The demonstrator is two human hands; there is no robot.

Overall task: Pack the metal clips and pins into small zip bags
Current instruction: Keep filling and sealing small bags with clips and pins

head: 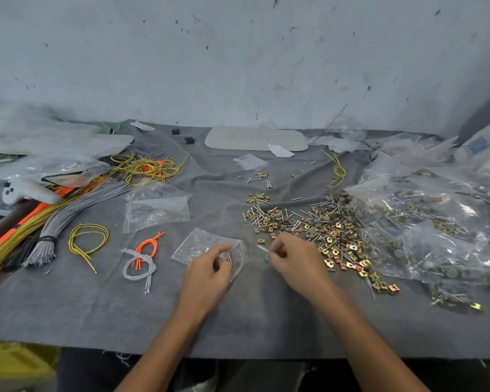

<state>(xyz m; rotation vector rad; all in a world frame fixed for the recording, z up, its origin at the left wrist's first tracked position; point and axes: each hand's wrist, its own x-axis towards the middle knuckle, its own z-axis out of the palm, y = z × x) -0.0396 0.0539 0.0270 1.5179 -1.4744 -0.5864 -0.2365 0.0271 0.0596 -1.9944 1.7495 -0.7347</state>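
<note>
Step in hand: We judge that we are loading one small zip bag point(200, 244), which lies flat on the grey cloth point(238, 315) covering the desk, its mouth turned toward the heap of parts.
Left grip: Our left grip point(210, 268) pinches the bag by the mouth edge, thumb above and fingers curled under. A few thin pins seem to lie inside already, though the plastic blurs them.
Right grip: Our right grip point(296, 260) is closed around a thin pin point(262, 248) held at the fingertips, its tip pointing at the bag's mouth, just beside it but not yet in.
Task's things: The loose metal clips and pins point(331, 230) lie in a broad heap right of the right grip. A small group of clips point(258, 198) sits apart, farther back.
Next move: The pin needs to slide through the mouth while the left grip keeps it open. After that we would likely reach back to the heap for more.
Around: Spare empty bags point(156, 207) lie behind the left grip. Filled bags point(436, 222) are piled at the right edge. A yellow cord loop point(88, 241), a grey and orange cord knot point(142, 258) and a bundle of grey cords point(77, 210) lie to the left. A white card point(255, 138) rests by the wall.
In the way: Nothing lies between pin and bag. The limp plastic mouth may close, and the tangled heap could make it awkward to pick out a single piece.
</note>
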